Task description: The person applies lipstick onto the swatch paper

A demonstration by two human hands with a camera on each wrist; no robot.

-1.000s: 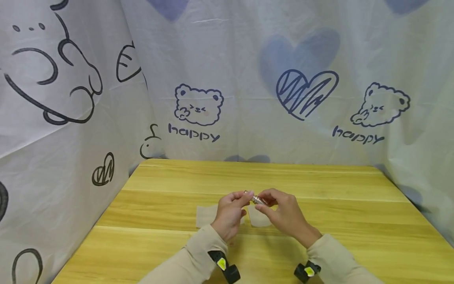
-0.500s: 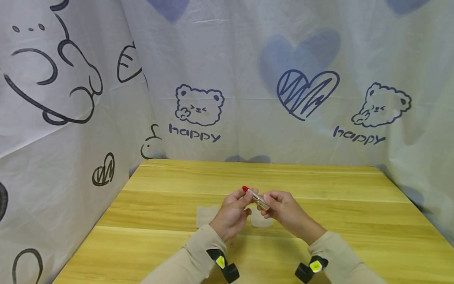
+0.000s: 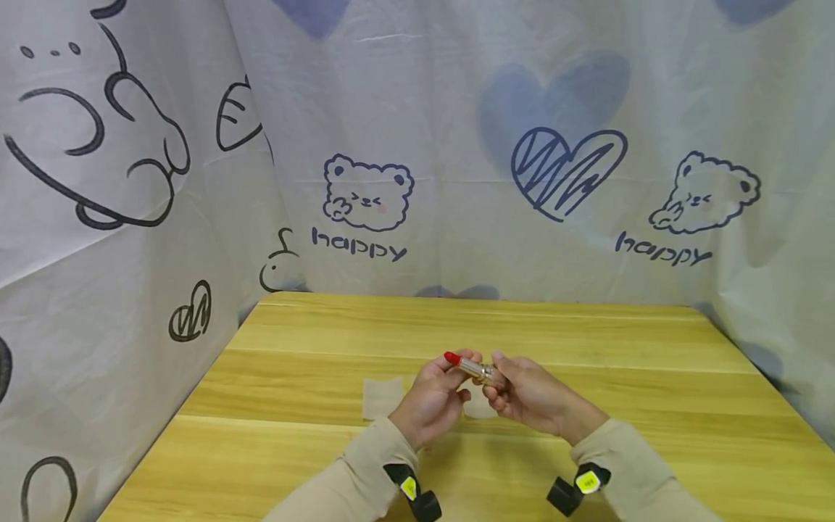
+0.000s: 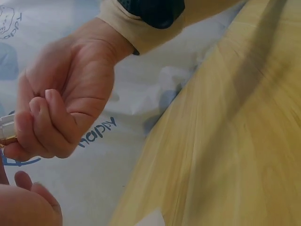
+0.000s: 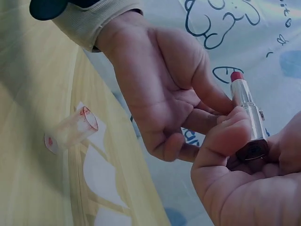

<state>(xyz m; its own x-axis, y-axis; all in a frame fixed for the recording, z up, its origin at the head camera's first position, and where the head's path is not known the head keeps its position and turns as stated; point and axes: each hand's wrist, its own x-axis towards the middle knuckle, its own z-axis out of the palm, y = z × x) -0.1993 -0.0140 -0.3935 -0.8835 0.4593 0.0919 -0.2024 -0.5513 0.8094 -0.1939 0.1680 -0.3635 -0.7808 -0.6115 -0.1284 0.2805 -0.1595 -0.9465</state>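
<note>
A lipstick (image 3: 471, 368) with a red tip and shiny metal tube is held between both hands above the table, tip pointing up and left in the head view. The fingers of my left hand (image 3: 427, 406) pinch the metal tube near the red end. My right hand (image 3: 548, 402) grips the base with curled fingers. In the right wrist view the lipstick (image 5: 249, 110) stands nearly upright, the left hand (image 5: 160, 89) beside it and the right hand (image 5: 235, 183) around its dark base. Only part of its clear base (image 4: 7, 129) shows in the left wrist view.
Pale square sheets (image 3: 383, 399) lie on the wooden table (image 3: 261, 449) behind the hands, one partly covered. The right wrist view also shows a clear cylinder (image 5: 73, 129) with red smears on the table. A printed white curtain (image 3: 450, 217) closes off the back and sides.
The red tip, not visible a second ago, now shows fully. My right hand has turned and shifted slightly right, and the lipstick lies at a flatter angle than half a second ago.
</note>
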